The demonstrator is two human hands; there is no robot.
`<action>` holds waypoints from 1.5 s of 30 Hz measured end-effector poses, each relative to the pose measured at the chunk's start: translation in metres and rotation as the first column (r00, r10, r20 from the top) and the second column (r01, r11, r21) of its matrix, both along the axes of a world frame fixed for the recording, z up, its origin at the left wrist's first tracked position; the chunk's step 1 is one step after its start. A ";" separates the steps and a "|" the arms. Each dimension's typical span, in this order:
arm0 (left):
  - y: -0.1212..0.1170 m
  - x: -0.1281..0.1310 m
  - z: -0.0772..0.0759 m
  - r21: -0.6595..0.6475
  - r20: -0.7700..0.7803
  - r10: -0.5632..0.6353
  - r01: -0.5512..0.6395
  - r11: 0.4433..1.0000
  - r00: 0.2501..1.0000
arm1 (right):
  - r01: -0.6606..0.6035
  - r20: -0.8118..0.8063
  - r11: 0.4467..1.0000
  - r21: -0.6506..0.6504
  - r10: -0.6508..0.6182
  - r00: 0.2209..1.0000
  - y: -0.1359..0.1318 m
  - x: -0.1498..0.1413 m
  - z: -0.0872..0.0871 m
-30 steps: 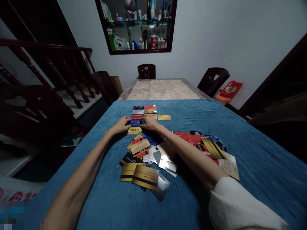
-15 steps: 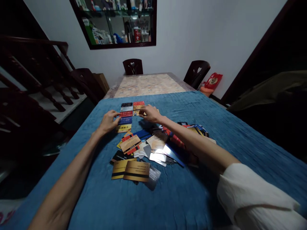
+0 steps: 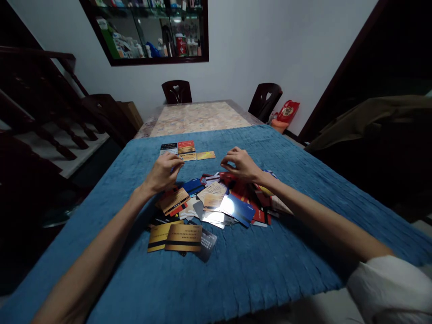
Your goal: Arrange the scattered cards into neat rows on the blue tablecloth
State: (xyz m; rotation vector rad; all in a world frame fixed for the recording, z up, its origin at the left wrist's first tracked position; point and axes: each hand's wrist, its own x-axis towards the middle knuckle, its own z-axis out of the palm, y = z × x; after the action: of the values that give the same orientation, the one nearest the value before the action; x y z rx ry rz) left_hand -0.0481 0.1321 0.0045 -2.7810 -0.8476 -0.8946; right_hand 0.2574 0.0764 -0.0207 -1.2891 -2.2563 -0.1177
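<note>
My left hand (image 3: 164, 172) hovers at the left of the card pile, fingers loosely bent, thumb and fingertips slightly apart, with no card visible between them. It hides part of the laid-out cards behind it. My right hand (image 3: 241, 165) is above the pile's far right side, its fingers curled and nothing visible in them. Beyond the hands lie a black card (image 3: 168, 146), a red and gold card (image 3: 186, 147) and a yellow card (image 3: 205, 155) in neat rows. Nearer, the loose pile includes a blue card (image 3: 237, 209), a tan card (image 3: 174, 201) and a gold card (image 3: 184, 237).
A blue cloth (image 3: 216, 283) covers the near part of the table, and the patterned tabletop (image 3: 202, 118) shows beyond it. Dark chairs (image 3: 177, 91) stand around. A red bag (image 3: 288, 111) sits at the far right, and a stair railing (image 3: 37, 53) rises at left.
My right hand has left the laid-out cards and moved right, over the pile. A yellow card now shows at the row's right end. My left hand has shifted rightward; the view has turned slightly.
</note>
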 end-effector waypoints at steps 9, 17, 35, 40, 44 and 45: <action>-0.056 0.067 -0.010 -0.032 -0.182 -0.257 0.256 0.966 0.949 | 0.040 -0.060 0.998 0.053 -0.037 0.998 -0.040 0.070 -0.014; -0.098 0.140 -0.012 -0.152 -0.357 -0.397 0.367 0.918 0.845 | 0.153 -0.077 0.988 0.009 -0.151 0.986 -0.057 0.107 -0.024; -0.099 0.172 -0.022 -0.176 -0.467 -0.346 0.298 0.938 0.814 | 0.063 -0.053 0.994 -0.086 -0.068 0.996 -0.065 0.097 -0.039; -0.100 0.164 -0.019 -0.129 -0.490 -0.295 0.266 0.955 0.820 | 0.019 -0.060 0.995 -0.097 -0.025 0.998 -0.071 0.092 -0.030; -0.095 0.160 -0.020 -0.125 -0.499 -0.257 0.225 0.966 0.827 | -0.019 -0.050 0.986 -0.168 0.010 0.999 -0.077 0.085 -0.022; -0.092 0.159 -0.021 -0.127 -0.496 -0.249 0.214 0.968 0.832 | -0.028 -0.049 0.983 -0.182 0.019 0.999 -0.079 0.083 -0.021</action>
State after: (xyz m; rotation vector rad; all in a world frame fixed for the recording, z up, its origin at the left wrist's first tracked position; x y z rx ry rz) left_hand 0.1110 0.0396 -0.0164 -2.9935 -0.4620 -0.1127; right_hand 0.3406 -0.0021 -0.0418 -1.3427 -2.2837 0.1304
